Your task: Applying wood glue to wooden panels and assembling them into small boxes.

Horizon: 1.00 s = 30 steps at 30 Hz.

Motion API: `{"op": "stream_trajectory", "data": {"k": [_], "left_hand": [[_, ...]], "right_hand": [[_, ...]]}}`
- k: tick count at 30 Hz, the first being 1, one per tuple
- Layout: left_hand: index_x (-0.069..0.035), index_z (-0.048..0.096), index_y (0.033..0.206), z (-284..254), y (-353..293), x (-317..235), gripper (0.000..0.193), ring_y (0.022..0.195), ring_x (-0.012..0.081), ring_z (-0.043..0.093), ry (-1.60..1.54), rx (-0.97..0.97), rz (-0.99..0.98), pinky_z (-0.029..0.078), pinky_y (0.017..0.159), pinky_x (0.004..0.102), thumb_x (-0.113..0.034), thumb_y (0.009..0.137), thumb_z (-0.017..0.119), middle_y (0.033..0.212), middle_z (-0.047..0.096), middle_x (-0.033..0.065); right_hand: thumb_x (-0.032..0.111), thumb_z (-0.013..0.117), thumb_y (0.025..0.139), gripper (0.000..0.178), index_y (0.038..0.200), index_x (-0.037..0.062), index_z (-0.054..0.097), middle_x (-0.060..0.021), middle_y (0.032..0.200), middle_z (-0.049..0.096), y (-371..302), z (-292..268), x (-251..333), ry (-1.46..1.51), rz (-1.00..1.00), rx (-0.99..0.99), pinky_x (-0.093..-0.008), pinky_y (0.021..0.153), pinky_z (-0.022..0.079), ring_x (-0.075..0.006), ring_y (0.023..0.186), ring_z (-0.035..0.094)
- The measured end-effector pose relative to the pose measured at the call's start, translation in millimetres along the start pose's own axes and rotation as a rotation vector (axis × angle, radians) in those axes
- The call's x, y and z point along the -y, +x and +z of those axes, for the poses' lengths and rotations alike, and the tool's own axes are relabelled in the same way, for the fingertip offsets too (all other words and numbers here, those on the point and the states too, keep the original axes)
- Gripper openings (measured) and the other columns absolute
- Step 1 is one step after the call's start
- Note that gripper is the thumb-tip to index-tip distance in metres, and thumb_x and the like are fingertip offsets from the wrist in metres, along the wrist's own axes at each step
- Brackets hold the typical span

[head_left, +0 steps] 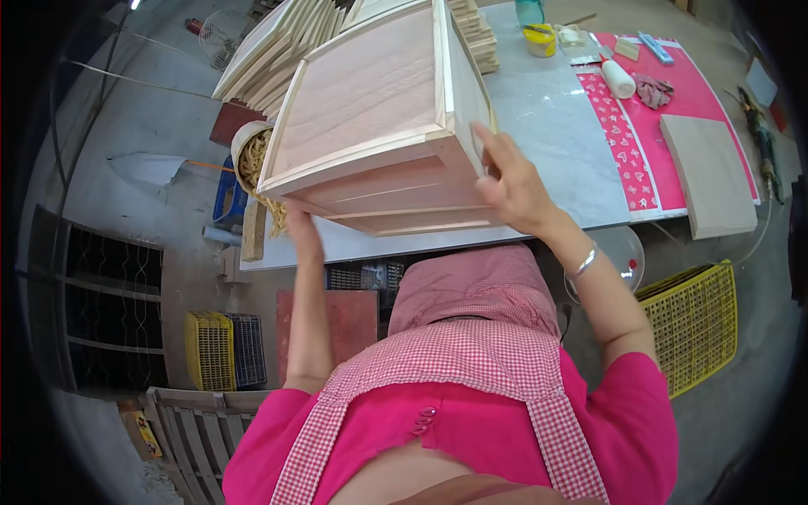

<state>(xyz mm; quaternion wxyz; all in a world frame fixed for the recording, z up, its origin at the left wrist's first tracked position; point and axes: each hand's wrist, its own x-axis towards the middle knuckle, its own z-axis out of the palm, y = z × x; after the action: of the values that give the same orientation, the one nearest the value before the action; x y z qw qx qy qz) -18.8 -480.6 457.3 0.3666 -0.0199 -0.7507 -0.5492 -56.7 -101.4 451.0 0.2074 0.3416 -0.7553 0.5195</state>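
Observation:
A pale wooden box [366,84] with framed panels stands tilted at the near part of the table, one corner toward me. My left hand [305,236] is at its lower left edge; the fingers go out of sight behind the box, which it appears to hold from below. By the right side of the box is my right hand [515,183], slightly blurred, with thumb and fingers apart. Its fingertips are at or close to the side panel; whether they touch I cannot tell.
Stacked wooden panels [261,63] lie behind the box. Left of it, a round container [247,151] holds stringy tan material. On the table's right are a white bottle [619,78], a yellow tub [539,40], a crumpled cloth [652,89] and a wooden board [709,177]. A yellow crate [694,328] stands below.

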Motion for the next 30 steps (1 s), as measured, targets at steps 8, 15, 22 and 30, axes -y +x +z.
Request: {"op": "stream_trajectory", "data": {"k": [8,15,22,30], "left_hand": [[-0.007,0.053,0.124,132.8,61.2,-242.0,0.053,0.134,0.0311,0.032,0.688,0.689,0.882,0.022,0.109,0.0469,-0.045,0.087,0.052,0.135,0.044,0.0146],[-0.008,0.058,0.09,186.5,45.0,-223.7,0.024,0.135,0.0299,0.033,0.749,1.174,0.759,0.022,0.105,0.061,-0.029,0.08,0.067,0.116,0.057,0.0046],[-0.008,0.058,0.084,189.6,39.6,-223.0,0.017,0.134,0.0307,0.036,0.684,1.166,0.719,0.02,0.107,0.0603,-0.023,0.08,0.065,0.112,0.058,0.0056],[-0.007,0.059,0.084,185.0,36.7,-216.2,0.02,0.131,0.029,0.039,0.682,1.097,0.743,0.024,0.105,0.0593,-0.025,0.079,0.065,0.11,0.059,0.0069]], "right_hand": [[0.026,0.052,0.085,0.033,0.084,-0.0043,0.065,-0.0089,0.065,0.062,36.1,28.0,-107.4,0.261,1.07,-0.02,-0.031,0.051,0.047,-0.0208,0.053,0.059],[0.014,0.054,0.072,0.025,0.059,-0.0061,0.06,-0.0213,0.054,0.057,54.2,57.7,-154.4,-0.148,0.868,-0.52,-0.0409,0.053,0.047,-0.0264,0.049,0.059],[0.013,0.056,0.076,0.019,0.066,-0.0029,0.062,-0.0232,0.068,0.061,130.1,5.4,-110.0,0.051,0.601,-0.614,-0.0416,0.061,0.048,-0.0372,0.067,0.063],[0.011,0.054,0.087,0.022,0.093,-0.0076,0.063,-0.0156,0.065,0.061,13.8,12.8,23.8,0.387,0.655,-0.507,-0.0289,0.056,0.044,-0.0146,0.057,0.056]]}}
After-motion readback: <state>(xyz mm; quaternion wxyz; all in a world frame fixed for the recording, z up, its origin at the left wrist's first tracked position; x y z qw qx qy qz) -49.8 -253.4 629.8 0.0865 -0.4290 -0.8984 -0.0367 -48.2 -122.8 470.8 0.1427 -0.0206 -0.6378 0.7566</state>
